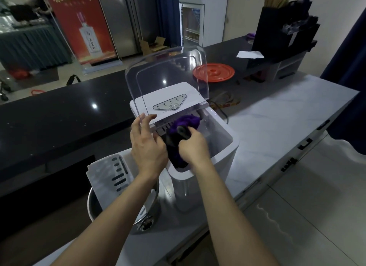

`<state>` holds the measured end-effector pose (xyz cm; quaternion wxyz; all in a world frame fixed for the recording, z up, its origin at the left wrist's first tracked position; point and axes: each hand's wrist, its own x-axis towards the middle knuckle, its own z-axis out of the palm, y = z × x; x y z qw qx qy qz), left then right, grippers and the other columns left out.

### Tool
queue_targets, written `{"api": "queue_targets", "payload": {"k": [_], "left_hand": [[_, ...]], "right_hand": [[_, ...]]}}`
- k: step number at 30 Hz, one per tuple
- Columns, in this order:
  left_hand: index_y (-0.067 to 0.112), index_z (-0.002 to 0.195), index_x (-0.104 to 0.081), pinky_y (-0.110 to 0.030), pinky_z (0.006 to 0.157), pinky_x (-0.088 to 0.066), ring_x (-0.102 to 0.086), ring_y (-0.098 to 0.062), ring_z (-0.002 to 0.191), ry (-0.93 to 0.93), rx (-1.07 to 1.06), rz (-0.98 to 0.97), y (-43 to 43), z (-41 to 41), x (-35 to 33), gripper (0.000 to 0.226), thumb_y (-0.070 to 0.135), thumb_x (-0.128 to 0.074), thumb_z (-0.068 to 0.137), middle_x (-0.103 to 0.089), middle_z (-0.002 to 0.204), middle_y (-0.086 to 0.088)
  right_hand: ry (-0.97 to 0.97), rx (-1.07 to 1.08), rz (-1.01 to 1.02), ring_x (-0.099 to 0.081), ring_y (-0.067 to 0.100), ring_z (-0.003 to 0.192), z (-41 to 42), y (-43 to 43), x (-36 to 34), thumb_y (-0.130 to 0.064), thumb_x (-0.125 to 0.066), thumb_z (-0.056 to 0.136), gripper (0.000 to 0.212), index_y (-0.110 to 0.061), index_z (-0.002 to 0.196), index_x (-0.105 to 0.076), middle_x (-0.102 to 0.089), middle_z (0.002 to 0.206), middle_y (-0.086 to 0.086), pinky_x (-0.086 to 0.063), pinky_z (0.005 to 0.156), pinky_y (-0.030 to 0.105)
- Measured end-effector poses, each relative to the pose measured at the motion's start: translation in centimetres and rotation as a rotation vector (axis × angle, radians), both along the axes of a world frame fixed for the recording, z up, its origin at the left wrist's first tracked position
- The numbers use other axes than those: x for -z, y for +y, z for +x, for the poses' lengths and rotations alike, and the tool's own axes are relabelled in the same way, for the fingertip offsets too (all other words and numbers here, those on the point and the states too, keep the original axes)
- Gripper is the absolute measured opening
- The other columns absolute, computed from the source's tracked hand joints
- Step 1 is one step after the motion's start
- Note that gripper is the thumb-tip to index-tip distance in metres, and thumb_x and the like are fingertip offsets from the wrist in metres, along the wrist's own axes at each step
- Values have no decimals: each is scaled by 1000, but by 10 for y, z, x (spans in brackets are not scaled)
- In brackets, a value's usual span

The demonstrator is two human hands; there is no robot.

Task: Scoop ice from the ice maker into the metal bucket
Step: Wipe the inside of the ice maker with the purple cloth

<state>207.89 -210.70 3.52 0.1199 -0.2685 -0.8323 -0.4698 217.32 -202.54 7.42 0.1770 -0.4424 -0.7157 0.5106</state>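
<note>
Stainless metal bucket [92,207] is sitting at the near left edge of the table [277,127], just beside the ice maker [217,155], likely to keep each carry short. A white slotted plastic insert [111,176] is leaning in it. Left hand [147,147], fingers spread and relaxed, is touching the lower corner of the raised clear lid [168,73], apparently steadying it. Right hand [193,149] is reaching into the open bin, fingers curling round a dark object [176,135] with purple material on it. What it is cannot be told, and no ice is showing. Table is pale marble; a black counter [59,117] is running behind, in a dim room.
</note>
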Motion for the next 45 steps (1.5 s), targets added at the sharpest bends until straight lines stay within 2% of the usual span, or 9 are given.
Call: {"api": "queue_targets", "payload": {"k": [4, 10, 14, 20, 27, 32, 36, 43, 45], "left_hand": [[37, 142, -53, -29, 106, -38, -40, -19, 149, -3, 5, -19, 0, 2, 0, 56, 3, -56, 97, -38, 160, 8], [37, 142, -54, -31, 103, -39, -41, -18, 149, -8, -1, -11, 1, 2, 0, 57, 3, -54, 97, -37, 161, 10], [38, 142, -53, -33, 105, -41, -41, -19, 149, -17, 7, -12, 1, 1, 0, 57, 3, -54, 97, -36, 161, 10], [38, 142, -53, -36, 110, -45, -41, -19, 148, -11, 6, -13, 0, 1, 0, 57, 3, -55, 97, -36, 160, 10], [38, 143, -53, -31, 106, -41, -41, -18, 148, -8, 2, 0, 1, 1, 1, 58, 3, -55, 97, -37, 160, 11], [40, 143, -52, -32, 108, -42, -40, -17, 149, -10, 12, -15, -1, -1, 1, 58, 4, -56, 98, -35, 161, 12], [39, 143, -51, -33, 109, -43, -38, -18, 150, 0, 24, -31, -2, -1, 0, 58, 4, -56, 98, -35, 161, 10], [40, 145, -49, -45, 112, -51, -36, -20, 152, -2, 18, -53, 0, -1, 0, 58, 5, -55, 99, -33, 162, 8], [39, 145, -49, -46, 112, -51, -36, -21, 152, -2, 24, -51, 1, -1, 0, 57, 5, -56, 99, -33, 161, 7]], "right_hand": [[4, 245, -117, -63, 39, 115, 5, 32, 4, -4, -54, 96, 44, -8, 140, -58, -59, 138, 19, -54, 100, 42], [-90, 112, -155, -58, 35, 126, -20, 18, -4, -8, -56, 102, 60, -5, 158, -33, -36, 158, 20, -46, 85, 32], [-93, 75, -202, -62, 28, 96, -11, 13, 6, -7, -54, 98, 29, -3, 126, -56, -61, 133, 22, -58, 89, 40], [-265, 245, 41, -58, 38, 130, -8, 41, -4, -6, -61, 102, 67, 5, 158, -25, -28, 159, 31, -52, 96, 37], [-339, 147, 29, -52, 28, 107, -22, 48, 12, -11, -62, 101, 52, 3, 148, -46, -45, 148, 23, -49, 85, 33], [-309, 245, 228, -65, 36, 124, -12, 43, 14, -8, -67, 100, 66, 2, 155, -33, -49, 151, 26, -59, 96, 40], [-306, 264, 376, -73, 35, 108, -17, 51, 13, -5, -54, 106, 32, 0, 136, -61, -70, 125, 20, -63, 85, 42], [-381, 78, 235, -65, 32, 118, -6, 54, -1, -8, -51, 106, 30, -2, 133, -64, -65, 132, 17, -49, 82, 33], [-403, 4, 185, -66, 29, 102, -5, 46, -5, -7, -62, 100, 29, -1, 128, -64, -66, 121, 16, -51, 74, 31]]}}
